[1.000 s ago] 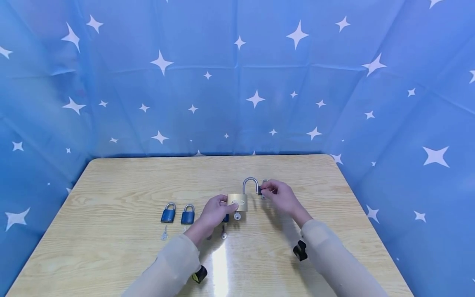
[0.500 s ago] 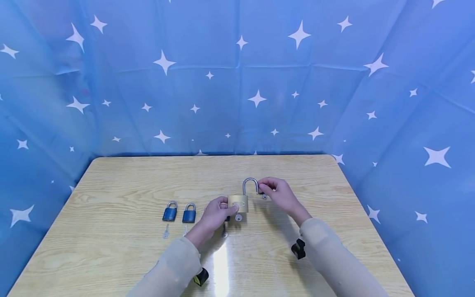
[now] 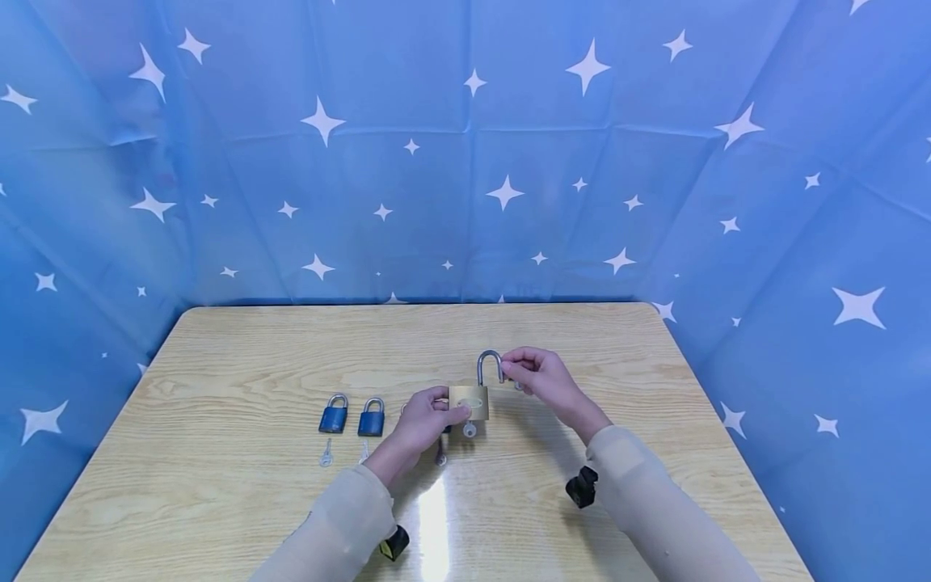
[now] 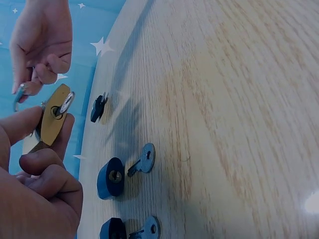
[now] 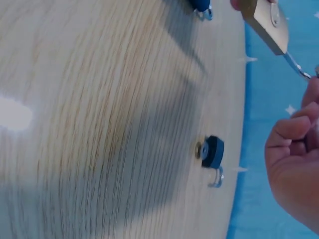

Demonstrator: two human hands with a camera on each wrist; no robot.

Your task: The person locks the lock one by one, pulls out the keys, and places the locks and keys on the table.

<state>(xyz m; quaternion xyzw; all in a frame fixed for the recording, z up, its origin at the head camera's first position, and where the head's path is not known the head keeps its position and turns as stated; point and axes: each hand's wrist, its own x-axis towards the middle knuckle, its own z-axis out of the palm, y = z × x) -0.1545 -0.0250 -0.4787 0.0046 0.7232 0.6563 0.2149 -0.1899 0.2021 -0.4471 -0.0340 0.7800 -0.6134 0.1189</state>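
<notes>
My left hand [image 3: 425, 420] grips a brass padlock [image 3: 476, 396] above the table, thumb across its front. A key [image 4: 67, 102] sticks out of the keyhole in its base. The steel shackle [image 3: 490, 353] stands raised, its free leg out of the body. At that leg, the thumb and forefinger of my right hand [image 3: 544, 384] pinch the shackle, as the left wrist view also shows. A small dark padlock [image 5: 213, 152] lies on the table beneath the right hand, mostly hidden by it in the head view.
Two blue padlocks [image 3: 333, 419] lie left of my left hand, each with a loose key [image 3: 326, 454] in front. Further blue locks are partly covered by that hand. A blue star-print curtain [image 3: 465, 162] rises behind the wooden table [image 3: 218, 501].
My right hand has moved slightly left onto the free leg of the shackle, covering the small dark padlock in the head view. The brass padlock has dropped a little.
</notes>
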